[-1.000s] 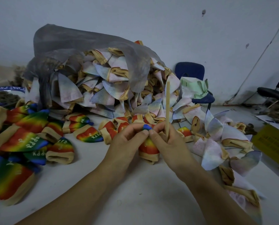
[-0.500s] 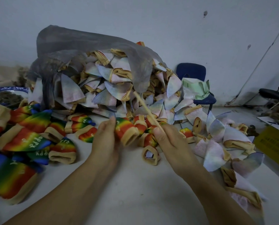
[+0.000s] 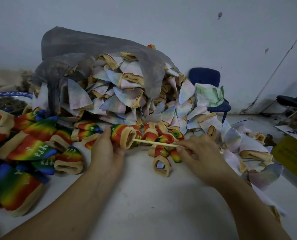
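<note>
Over the middle of the white worktop, the left hand grips a rainbow-printed fabric cone with a tan ribbed cuff, fingers wrapped round its body and the cuff's mouth turned to the right. The right hand pinches a thin pale wooden stick, which lies nearly level with its tip at that mouth. Finished rainbow cones crowd the left edge. Along the far edge a heap of pale inside-out cones spills from a grey plastic bag.
</note>
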A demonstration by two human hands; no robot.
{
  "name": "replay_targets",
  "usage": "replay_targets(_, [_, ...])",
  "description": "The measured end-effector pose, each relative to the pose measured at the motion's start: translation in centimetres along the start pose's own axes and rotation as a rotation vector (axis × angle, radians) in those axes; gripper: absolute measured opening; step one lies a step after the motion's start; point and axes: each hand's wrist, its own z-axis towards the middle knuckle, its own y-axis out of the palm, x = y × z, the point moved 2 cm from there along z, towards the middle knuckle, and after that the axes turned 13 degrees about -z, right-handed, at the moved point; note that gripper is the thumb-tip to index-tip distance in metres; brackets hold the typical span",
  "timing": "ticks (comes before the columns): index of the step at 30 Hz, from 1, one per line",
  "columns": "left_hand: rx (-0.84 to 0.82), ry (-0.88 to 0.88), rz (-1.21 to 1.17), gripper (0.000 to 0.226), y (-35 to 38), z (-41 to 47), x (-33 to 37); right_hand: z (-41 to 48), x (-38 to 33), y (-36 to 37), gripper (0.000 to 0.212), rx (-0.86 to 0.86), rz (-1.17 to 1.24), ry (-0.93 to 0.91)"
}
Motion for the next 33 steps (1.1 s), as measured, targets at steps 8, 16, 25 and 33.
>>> replay_targets(8, [-0.218,0.081,0.316,0.011,0.2,-1.0,-1.3,0.1,-1.4,0.7,0.033,-0.061,-0.070,-0.068])
replay_targets(16, [-0.372,-0.079,0.435,0.037,0.7,-2.5,-2.3,-0.1,-2.0,0.9,0.027,-0.111,0.062,-0.068])
replay_targets(25, [-0.357,0.306,1.135,0.059,0.9,-3.8,-1.8,-0.3,-1.4,0.1,0.035,-0.114,0.158,-0.057])
replay_targets(33, [-0.444,0.522,1.071,0.056,1.4,-4.6,-1.2,-1.1,-3.9,1.2,0.024,-0.021,0.305,-0.006])
